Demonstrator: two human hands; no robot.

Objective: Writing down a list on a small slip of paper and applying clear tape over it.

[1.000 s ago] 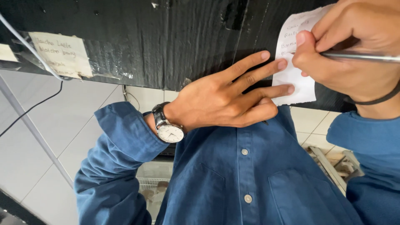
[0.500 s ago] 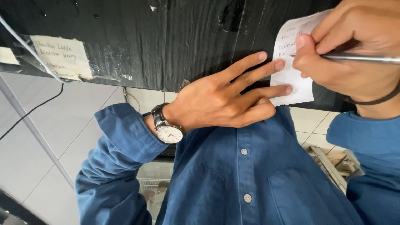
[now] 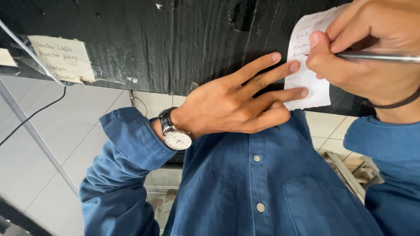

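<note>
My left hand lies flat on a black board, fingers spread, and its fingertips pin the left edge of a small white paper slip with handwriting on it. A wristwatch with a white face sits on that wrist. My right hand is closed around a silver pen and holds its tip against the slip. Both arms are in blue shirt sleeves.
A second handwritten paper note is taped to the black board at the far left, with a thin cable running across it. White floor tiles and a metal rack show below the board's edge.
The right hand has shifted slightly along the slip with the pen. The left hand has stayed in place on the paper.
</note>
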